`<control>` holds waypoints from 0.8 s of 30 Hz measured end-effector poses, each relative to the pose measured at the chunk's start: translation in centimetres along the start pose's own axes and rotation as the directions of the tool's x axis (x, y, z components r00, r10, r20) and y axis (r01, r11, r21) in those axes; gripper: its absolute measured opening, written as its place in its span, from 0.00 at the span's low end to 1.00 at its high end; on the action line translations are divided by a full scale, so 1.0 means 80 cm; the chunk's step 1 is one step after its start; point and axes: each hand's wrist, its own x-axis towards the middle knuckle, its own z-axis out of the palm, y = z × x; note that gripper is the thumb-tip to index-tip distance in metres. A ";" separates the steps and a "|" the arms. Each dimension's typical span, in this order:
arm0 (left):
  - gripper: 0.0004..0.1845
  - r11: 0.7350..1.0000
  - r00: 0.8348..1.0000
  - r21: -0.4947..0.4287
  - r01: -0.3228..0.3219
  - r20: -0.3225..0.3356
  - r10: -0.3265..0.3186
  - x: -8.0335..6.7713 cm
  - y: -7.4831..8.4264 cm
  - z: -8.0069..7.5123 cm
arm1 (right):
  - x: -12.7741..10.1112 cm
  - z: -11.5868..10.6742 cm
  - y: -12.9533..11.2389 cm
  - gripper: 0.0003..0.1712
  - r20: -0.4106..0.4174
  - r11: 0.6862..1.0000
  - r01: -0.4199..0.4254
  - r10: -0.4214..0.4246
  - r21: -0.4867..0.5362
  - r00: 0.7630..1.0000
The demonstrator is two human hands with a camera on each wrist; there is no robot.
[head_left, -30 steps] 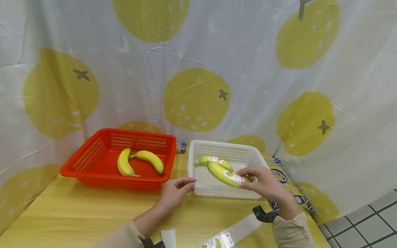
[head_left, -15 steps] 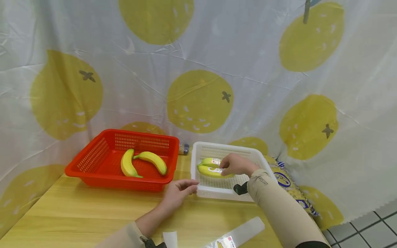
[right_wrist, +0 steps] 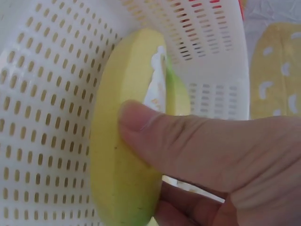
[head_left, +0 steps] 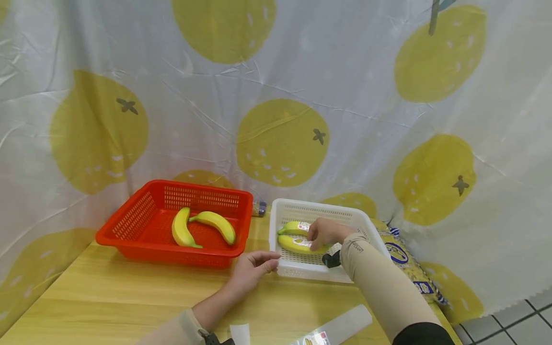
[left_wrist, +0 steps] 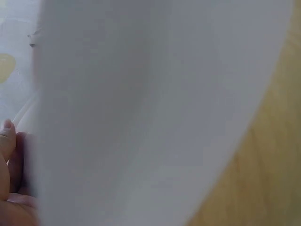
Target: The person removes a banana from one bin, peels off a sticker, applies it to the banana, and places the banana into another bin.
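Banana (head_left: 297, 244) with a white label (right_wrist: 156, 92) is held by the right hand (head_left: 326, 232), low inside the white basket (head_left: 345, 218). In the right wrist view the thumb presses its side, the tip at the label's edge, while the other fingers bend in across from it; one end of the fruit extends past the thumb tip, the other lies back below the thumb. Just beyond these fingers a second banana (head_left: 290, 227), also labelled, lies alongside the held one in the same basket.

The left hand (head_left: 251, 270) has its fingertips at the basket's near left corner; whether they pinch the rim or only rest against it, I cannot tell, since a pale blurred surface (left_wrist: 131, 113) fills most of the left wrist view. Beyond the left fingers and to their left stands the red basket (head_left: 129, 249), with a curved banana (head_left: 182, 230) and another banana (head_left: 217, 225) in it, well apart from the right fingers. To the right of the right fingers, just beside the white basket, lies a yellow bag (head_left: 403, 256). Nearer the person than both sets of fingers, a translucent strip (head_left: 347, 321) lies on the desk (head_left: 151, 297).
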 end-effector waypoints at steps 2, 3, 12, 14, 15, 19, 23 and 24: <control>0.13 1.000 1.000 -0.006 0.004 -0.004 -0.004 -0.001 0.001 0.001 | 0.002 0.003 0.002 0.11 0.004 1.000 0.005 -0.005 0.013 1.000; 0.13 1.000 1.000 -0.011 0.005 -0.006 -0.005 -0.001 0.001 0.001 | 0.004 0.004 0.004 0.11 0.007 1.000 0.004 -0.004 0.018 1.000; 0.15 0.999 1.000 -0.034 0.015 0.011 -0.015 -0.003 0.000 0.003 | 0.012 0.017 0.013 0.14 0.006 1.000 -0.014 0.014 -0.009 1.000; 0.15 1.000 1.000 -0.027 0.010 0.010 -0.010 -0.002 -0.001 0.002 | 0.014 0.018 0.011 0.15 -0.012 1.000 -0.005 0.005 -0.027 1.000; 0.15 1.000 1.000 -0.026 0.010 0.011 -0.009 -0.002 -0.002 0.002 | 0.015 0.018 0.011 0.15 -0.022 0.999 -0.003 0.002 -0.039 1.000; 0.16 1.000 1.000 -0.024 0.011 0.019 -0.010 -0.001 -0.003 -0.001 | 0.019 0.019 0.010 0.16 -0.067 0.999 -0.012 0.008 -0.053 0.998; 0.16 0.999 1.000 -0.029 0.013 0.027 -0.012 0.000 -0.002 -0.001 | 0.025 0.021 0.012 0.12 -0.126 0.995 -0.008 -0.004 -0.096 0.992; 0.16 0.999 1.000 -0.030 0.013 0.027 -0.013 0.000 -0.002 -0.001 | 0.026 0.022 0.013 0.11 -0.131 0.994 -0.001 -0.013 -0.110 0.991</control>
